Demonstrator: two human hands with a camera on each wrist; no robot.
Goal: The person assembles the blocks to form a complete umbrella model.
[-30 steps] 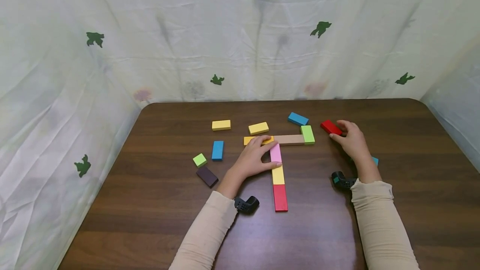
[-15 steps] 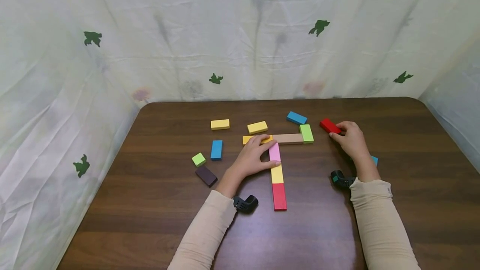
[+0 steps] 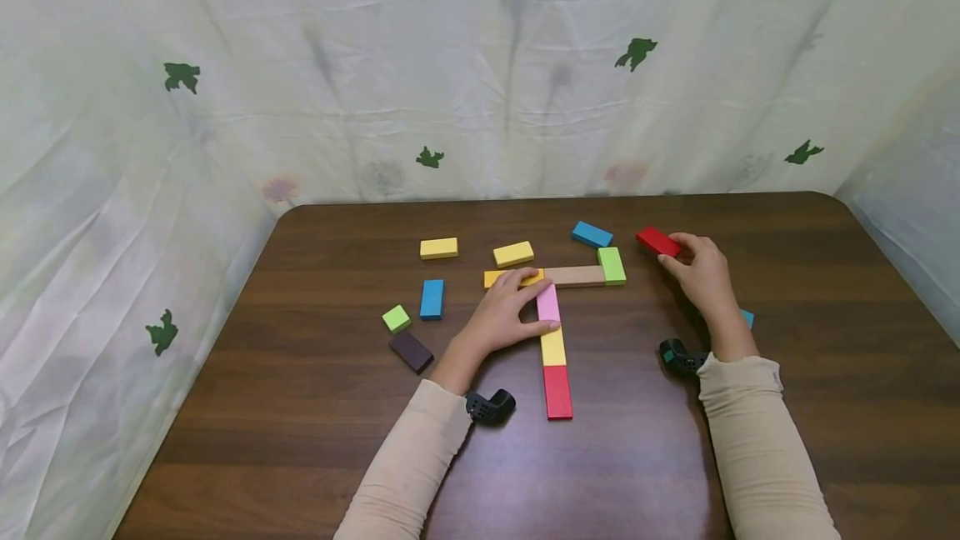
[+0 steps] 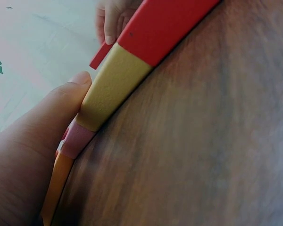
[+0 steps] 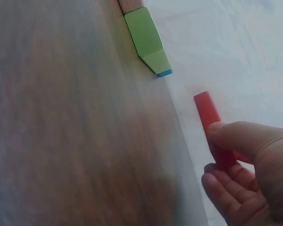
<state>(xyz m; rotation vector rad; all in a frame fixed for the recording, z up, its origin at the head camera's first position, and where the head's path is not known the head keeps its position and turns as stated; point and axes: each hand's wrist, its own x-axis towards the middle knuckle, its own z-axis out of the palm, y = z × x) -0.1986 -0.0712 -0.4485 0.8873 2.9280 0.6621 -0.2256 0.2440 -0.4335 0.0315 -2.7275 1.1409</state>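
Observation:
My right hand (image 3: 705,277) pinches a red block (image 3: 657,241) by its near end, thumb against fingers. In the right wrist view that red block (image 5: 208,115) appears raised off the table. My left hand (image 3: 506,315) rests on a T-like row of blocks, its thumb at the joint of the pink block (image 3: 548,304) and the yellow block (image 3: 552,348). Its fingers lie over the orange block (image 3: 493,278) and partly cover it. A second red block (image 3: 557,392) ends the row towards me. A tan block (image 3: 573,276) and a light green block (image 3: 611,266) extend it rightwards.
Loose on the brown table (image 3: 300,432) lie two yellow blocks (image 3: 438,248), a blue block (image 3: 432,299), a small green block (image 3: 396,318) and a dark block (image 3: 411,352). Another blue block (image 3: 592,233) is behind the row; a third (image 3: 747,317) is mostly hidden by my right wrist.
The red block in my right hand has risen from the table, and that hand has shifted slightly up with it. My left hand stays at the row.

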